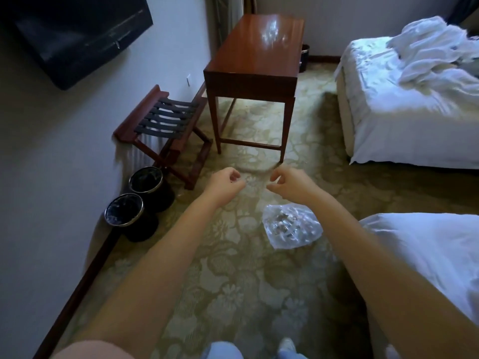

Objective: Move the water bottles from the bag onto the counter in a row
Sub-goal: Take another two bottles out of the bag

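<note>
A clear plastic bag [291, 226] lies on the patterned carpet just below my right forearm, with several small water bottles showing dimly through it. My left hand [226, 181] and my right hand [287, 181] are stretched out side by side above the carpet, beyond the bag. Both have loosely curled fingers with nothing in them. A glossy brown wooden table [256, 50] stands ahead against the wall, its top bare.
A folding luggage rack [166, 125] stands left of the table by the wall. Two black waste bins [124, 209] sit below it. A bed [414, 107] with rumpled white linen fills the right, another bed corner [438, 244] is near right. A dark TV [75, 35] hangs on the wall.
</note>
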`<control>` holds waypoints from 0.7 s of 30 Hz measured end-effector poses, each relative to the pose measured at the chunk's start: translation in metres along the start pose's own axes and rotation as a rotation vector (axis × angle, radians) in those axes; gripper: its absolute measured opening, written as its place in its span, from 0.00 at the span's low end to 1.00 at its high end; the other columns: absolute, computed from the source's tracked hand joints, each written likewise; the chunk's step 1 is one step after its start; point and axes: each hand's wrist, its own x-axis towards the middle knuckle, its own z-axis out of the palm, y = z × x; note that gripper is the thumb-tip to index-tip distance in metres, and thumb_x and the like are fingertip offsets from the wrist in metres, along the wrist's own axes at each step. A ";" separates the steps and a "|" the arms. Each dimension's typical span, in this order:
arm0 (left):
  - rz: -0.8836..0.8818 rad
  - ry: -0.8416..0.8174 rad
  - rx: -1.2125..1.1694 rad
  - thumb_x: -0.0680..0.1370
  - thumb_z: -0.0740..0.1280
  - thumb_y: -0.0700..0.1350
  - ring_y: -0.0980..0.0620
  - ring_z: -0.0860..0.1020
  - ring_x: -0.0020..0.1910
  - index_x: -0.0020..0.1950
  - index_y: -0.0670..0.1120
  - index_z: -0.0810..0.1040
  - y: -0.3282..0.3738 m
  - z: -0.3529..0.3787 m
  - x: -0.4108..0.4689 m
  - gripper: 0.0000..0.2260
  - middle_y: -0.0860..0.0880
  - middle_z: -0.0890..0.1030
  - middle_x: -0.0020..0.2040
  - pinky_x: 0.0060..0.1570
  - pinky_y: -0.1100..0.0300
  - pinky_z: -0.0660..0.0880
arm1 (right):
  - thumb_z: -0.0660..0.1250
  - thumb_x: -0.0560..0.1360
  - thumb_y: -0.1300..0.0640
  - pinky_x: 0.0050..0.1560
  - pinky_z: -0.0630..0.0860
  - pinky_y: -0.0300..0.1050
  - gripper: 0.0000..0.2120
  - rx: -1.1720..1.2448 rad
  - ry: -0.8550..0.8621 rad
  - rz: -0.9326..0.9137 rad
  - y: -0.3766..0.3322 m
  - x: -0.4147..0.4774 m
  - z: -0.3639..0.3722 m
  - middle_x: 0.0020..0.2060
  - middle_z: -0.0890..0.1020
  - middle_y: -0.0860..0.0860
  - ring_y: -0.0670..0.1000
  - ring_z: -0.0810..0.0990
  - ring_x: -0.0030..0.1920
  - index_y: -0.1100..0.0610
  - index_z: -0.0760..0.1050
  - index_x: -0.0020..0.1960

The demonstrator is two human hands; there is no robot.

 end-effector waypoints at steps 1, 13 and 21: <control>-0.002 -0.007 -0.001 0.76 0.66 0.49 0.50 0.77 0.53 0.60 0.45 0.76 0.009 0.010 0.011 0.15 0.47 0.78 0.56 0.51 0.58 0.75 | 0.67 0.76 0.48 0.53 0.79 0.50 0.15 -0.013 -0.017 0.002 0.012 0.011 -0.009 0.51 0.80 0.53 0.53 0.80 0.50 0.55 0.75 0.59; -0.187 -0.095 -0.055 0.77 0.66 0.48 0.52 0.74 0.50 0.62 0.43 0.75 0.016 0.096 0.197 0.16 0.46 0.77 0.58 0.46 0.59 0.72 | 0.66 0.76 0.47 0.55 0.78 0.47 0.17 -0.170 -0.227 0.014 0.114 0.190 -0.023 0.55 0.81 0.52 0.51 0.79 0.53 0.54 0.74 0.61; -0.314 -0.230 -0.046 0.76 0.66 0.46 0.47 0.76 0.53 0.58 0.41 0.77 -0.020 0.195 0.308 0.13 0.43 0.79 0.58 0.51 0.58 0.73 | 0.66 0.76 0.48 0.52 0.74 0.45 0.17 -0.237 -0.343 0.084 0.209 0.302 -0.001 0.56 0.80 0.53 0.53 0.78 0.55 0.55 0.74 0.62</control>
